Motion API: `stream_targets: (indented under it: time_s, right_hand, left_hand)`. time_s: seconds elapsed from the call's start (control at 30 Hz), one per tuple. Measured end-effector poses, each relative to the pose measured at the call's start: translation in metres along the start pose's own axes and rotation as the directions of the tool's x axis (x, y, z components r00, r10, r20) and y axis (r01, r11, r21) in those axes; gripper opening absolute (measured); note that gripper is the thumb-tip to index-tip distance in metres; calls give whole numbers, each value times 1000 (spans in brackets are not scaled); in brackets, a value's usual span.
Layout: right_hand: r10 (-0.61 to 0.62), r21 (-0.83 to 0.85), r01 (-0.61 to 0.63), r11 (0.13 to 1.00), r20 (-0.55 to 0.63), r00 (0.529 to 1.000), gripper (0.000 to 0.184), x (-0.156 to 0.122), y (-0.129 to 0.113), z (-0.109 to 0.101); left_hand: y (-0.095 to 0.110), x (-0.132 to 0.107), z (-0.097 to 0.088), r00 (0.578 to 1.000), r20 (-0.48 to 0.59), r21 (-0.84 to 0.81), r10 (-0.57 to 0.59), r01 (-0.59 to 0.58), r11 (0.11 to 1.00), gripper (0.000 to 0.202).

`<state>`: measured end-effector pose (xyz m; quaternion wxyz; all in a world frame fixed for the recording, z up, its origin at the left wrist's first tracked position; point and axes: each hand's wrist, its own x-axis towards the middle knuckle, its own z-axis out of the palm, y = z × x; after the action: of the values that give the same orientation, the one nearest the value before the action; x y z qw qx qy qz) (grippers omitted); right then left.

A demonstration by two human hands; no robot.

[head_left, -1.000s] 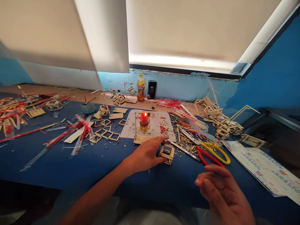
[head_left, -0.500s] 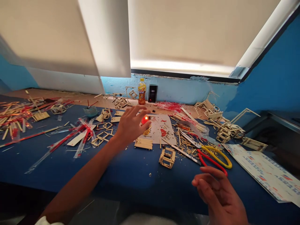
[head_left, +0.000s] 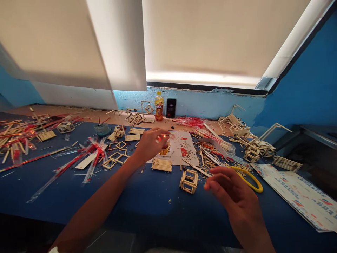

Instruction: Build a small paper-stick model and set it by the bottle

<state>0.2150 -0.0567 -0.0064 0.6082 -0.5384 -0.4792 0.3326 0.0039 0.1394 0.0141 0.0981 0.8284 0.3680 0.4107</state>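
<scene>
My left hand (head_left: pixel 151 143) reaches over a small glass lamp (head_left: pixel 163 151) with amber liquid and a lit flame. Its thumb and forefinger are brought together beside the flame; whatever they pinch is too small to make out. The lamp stands on a white sheet (head_left: pixel 190 141) with red spots and burnt bits. In front of it lies a flat panel of sticks (head_left: pixel 161 164). My right hand (head_left: pixel 237 196) hovers open, fingers curved and apart, to the right of a small stick cube frame (head_left: pixel 189 181). It covers part of the scissors (head_left: pixel 254 182).
Stick bundles in red plastic (head_left: pixel 91 151) lie at the left, near a glass bowl (head_left: pixel 102 130). A drink bottle (head_left: pixel 159 106) stands at the back. Several stick models (head_left: pixel 259 149) crowd the right side, behind a printed sheet (head_left: pixel 297 195). Loose stick bits surround the scissors.
My left hand has closed its spread fingers toward the flame. My right hand has moved up and left, nearer the stick cube, and now covers the scissors' red handle.
</scene>
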Motion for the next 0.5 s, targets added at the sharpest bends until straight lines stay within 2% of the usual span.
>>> stream_targets:
  time_s: [0.17, 0.5]
  right_hand:
    - [-12, 32, 6, 999, 183, 983, 19, 33, -14, 12]
    - [-20, 14, 18, 1000, 185, 983, 15, 33, -12, 4]
  left_hand:
    - [-1, -1, 0, 1000, -17, -45, -24, 23, 999, 15]
    - [0, -1, 1, 999, -44, -48, -28, 25, 999, 15]
